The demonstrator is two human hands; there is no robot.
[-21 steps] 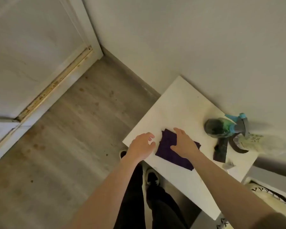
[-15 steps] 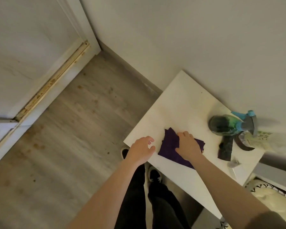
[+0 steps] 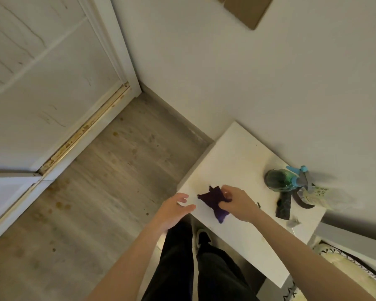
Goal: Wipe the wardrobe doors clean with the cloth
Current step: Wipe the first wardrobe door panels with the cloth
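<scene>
At far left: wardrobe door [image 3: 41, 94], white, panelled, marked with thin dark scuffs; a tarnished brass-coloured track [image 3: 85, 127] runs along its foot.
Floor [image 3: 106, 181]: grey wood-look boards, spotted with brownish stains.
Left hand [image 3: 174, 210]: fingers loosely spread, holding nothing, over the near left corner of the table, just beside the cloth and not touching it.
Cloth [image 3: 213, 200]: dark purple, bunched, over the left part of the tabletop; whether its lower tip touches the surface cannot be told.
Right hand [image 3: 239, 205]: fingers and thumb curled round the right side of the cloth, gripping it.
Table [image 3: 237, 157]: small, white, set against the wall.
Spray bottle [image 3: 280, 179]: green, with a blue trigger head, at the table's right side.
Clear labelled bottle [image 3: 319, 195]: beside the sprayer, at the far right.
</scene>
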